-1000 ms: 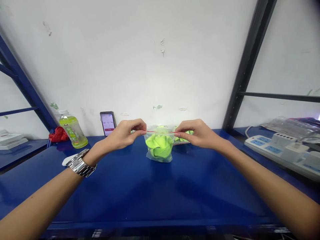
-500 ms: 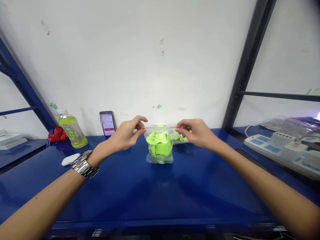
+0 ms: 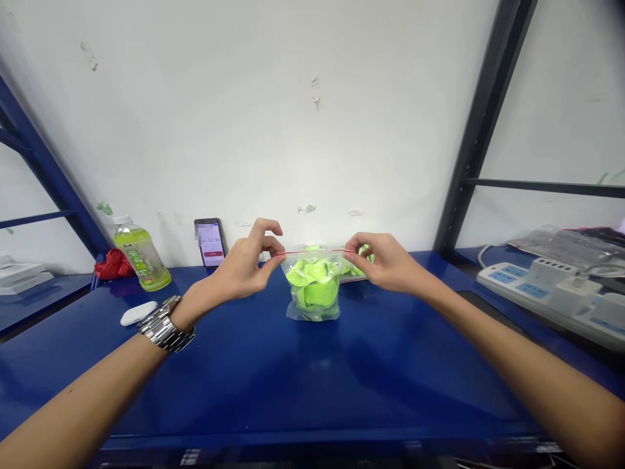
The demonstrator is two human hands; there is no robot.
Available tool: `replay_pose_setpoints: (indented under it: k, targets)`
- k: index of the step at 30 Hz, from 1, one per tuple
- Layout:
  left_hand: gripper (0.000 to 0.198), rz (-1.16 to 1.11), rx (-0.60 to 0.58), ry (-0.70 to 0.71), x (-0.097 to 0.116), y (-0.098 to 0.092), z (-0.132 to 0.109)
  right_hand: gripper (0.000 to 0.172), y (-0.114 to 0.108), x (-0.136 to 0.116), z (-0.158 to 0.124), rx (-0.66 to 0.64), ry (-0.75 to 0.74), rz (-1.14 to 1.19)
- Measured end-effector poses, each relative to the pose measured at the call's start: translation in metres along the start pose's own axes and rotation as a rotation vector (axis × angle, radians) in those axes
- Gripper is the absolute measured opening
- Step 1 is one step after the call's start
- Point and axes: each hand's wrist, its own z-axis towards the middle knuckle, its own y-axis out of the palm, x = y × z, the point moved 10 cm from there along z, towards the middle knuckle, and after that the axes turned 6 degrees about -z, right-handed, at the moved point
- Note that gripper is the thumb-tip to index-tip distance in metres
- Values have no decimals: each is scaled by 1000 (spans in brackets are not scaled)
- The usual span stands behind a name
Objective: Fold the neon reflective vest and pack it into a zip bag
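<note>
White-painted wall with scuffed patches (image 3: 244, 130) rises behind a glossy blue metal surface (image 3: 312, 391), where a clear plastic zip bag (image 3: 312, 293) stands upright, filled with lime-green folded pieces (image 3: 312, 283). The left hand (image 3: 243, 267), a silver link watch (image 3: 166, 324) on its wrist, has its grip pinched closed on the bag's upper left corner, and the right hand (image 3: 385, 264) pinches the upper right corner, the red-lined zip edge (image 3: 312, 252) stretched straight between them. Just behind the bag lies a clear pack of more green pieces (image 3: 355, 267). Farther left stand a clear plastic bottle of yellow-green drink (image 3: 141, 260) and a black smartphone showing a timer (image 3: 209, 242), near a crumpled red cloth (image 3: 114, 264) and a white oval object (image 3: 138, 313), while a white power strip (image 3: 537, 286) sits right, beside clear plastic sheeting (image 3: 566, 244)
</note>
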Motion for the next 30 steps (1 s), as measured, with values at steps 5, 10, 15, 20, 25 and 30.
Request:
replay_pose_setpoints:
  k: [5, 10, 15, 20, 25, 30]
  targets:
    - [45, -63, -109, -40, 0, 6, 3, 13, 2, -1, 0, -17, 11, 57]
    - [26, -12, -214, -32, 5, 13, 6, 12, 2, -8, 1, -52, -21, 142]
    - [25, 57, -225, 12, 9, 15, 7, 17, 10, -11, 4, -113, -36, 150]
    - [19, 174, -201, 61, 6, 19, 2, 16, 7, -17, 2, -58, -80, 35]
    - [15, 220, -176, 84, 5, 22, -1, 12, 2, -27, -1, 57, -185, -78]
    - [17, 117, -239, 36, 9, 24, 4, 13, 4, -24, 1, 44, -171, -11]
